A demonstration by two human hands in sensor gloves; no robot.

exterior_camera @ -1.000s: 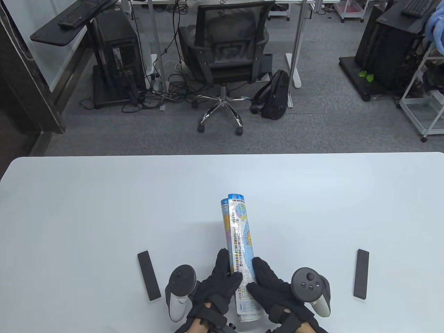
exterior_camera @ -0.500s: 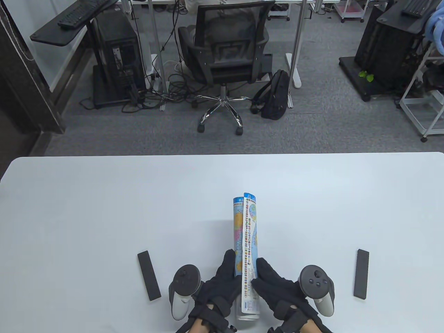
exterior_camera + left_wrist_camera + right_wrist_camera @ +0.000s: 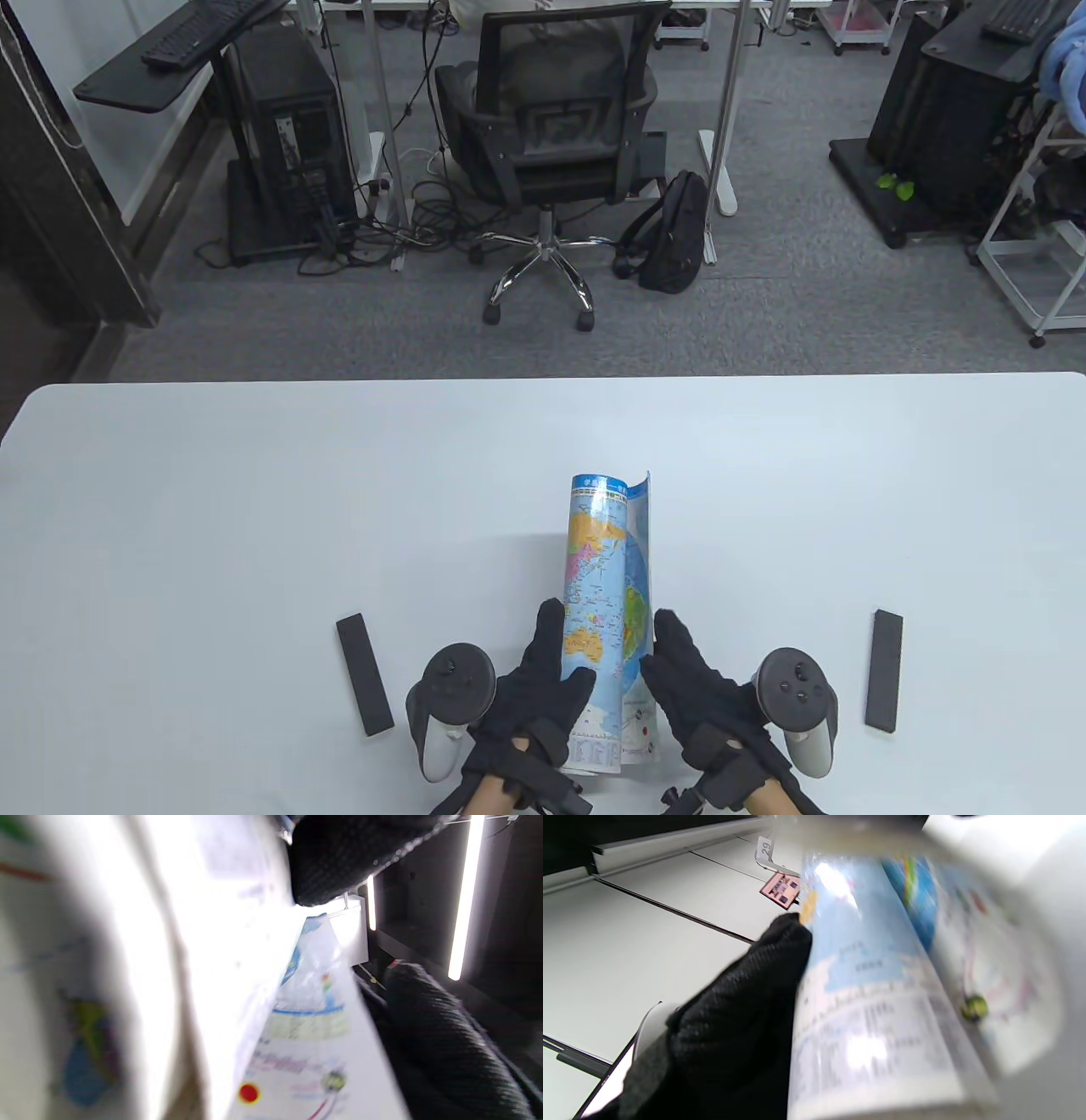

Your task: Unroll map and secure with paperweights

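Observation:
The rolled map (image 3: 604, 594) lies lengthwise on the white table (image 3: 254, 509), partly opened so that its coloured face shows. My left hand (image 3: 543, 688) holds the roll's near left side, thumb on top. My right hand (image 3: 679, 679) holds the loose right edge, which stands up. A black paperweight (image 3: 365, 674) lies left of my hands, another paperweight (image 3: 885, 670) to the right. The left wrist view shows the map (image 3: 297, 1018) blurred, close up. The right wrist view shows the map (image 3: 882, 993) with my left hand's glove (image 3: 742, 1005) against it.
The table's far edge (image 3: 543, 379) runs across the middle of the table view. Beyond it stand an office chair (image 3: 551, 127) and a black backpack (image 3: 674, 229) on grey carpet.
My right hand has moved right, pulling the map's loose edge away from the roll. The coloured map face now shows where the flag strip was. My left hand stays on the roll.

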